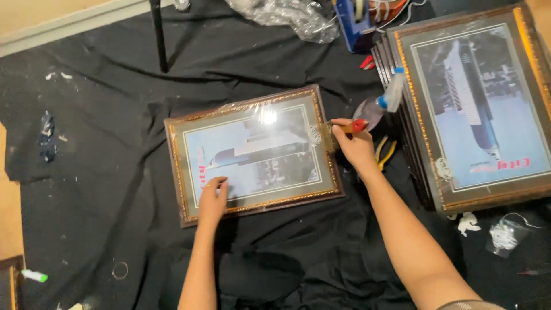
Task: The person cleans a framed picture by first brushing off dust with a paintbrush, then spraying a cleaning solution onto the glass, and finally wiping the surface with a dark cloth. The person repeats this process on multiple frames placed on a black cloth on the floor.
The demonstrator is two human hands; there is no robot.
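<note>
A framed picture (252,150) with a dark gold-trimmed frame lies flat on a black cloth (115,172), its glass reflecting a light. My left hand (212,201) presses flat on the frame's lower edge. My right hand (356,146) grips a small paintbrush (338,132) with a red handle, bristles touching the frame's right side.
A stack of similar framed pictures (476,109) sits at the right. A spray bottle (390,92) leans on the stack. Yellow-handled pliers (385,154) lie by my right wrist. Crumpled plastic wrap (293,17) and a tape dispenser (351,23) are at the top; a small bag (505,235) lies lower right.
</note>
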